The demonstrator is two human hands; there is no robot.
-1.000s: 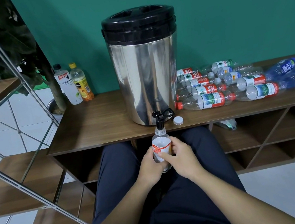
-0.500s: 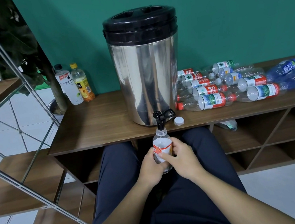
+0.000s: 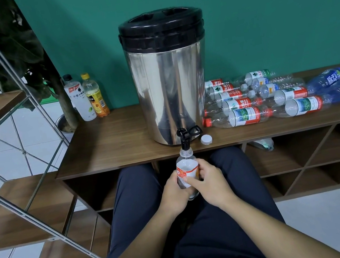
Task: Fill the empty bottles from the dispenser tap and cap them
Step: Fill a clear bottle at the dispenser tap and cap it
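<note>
A steel dispenser (image 3: 169, 85) with a black lid stands on the wooden shelf top (image 3: 106, 146). Its black tap (image 3: 184, 137) overhangs the front edge. Directly under the spout, an uncapped clear bottle (image 3: 186, 168) with a white and orange label stands upright, its mouth touching the spout. My left hand (image 3: 174, 194) grips the bottle's lower body from the left. My right hand (image 3: 210, 183) grips it from the right, thumb across the label. A white cap (image 3: 206, 139) lies on the shelf beside the tap.
Several empty capped bottles (image 3: 270, 101) lie on their sides to the right of the dispenser. Two upright drink bottles (image 3: 86, 99) stand at the back left. A metal-framed ladder shelf (image 3: 18, 172) rises at left. Open cubbies (image 3: 311, 163) sit below.
</note>
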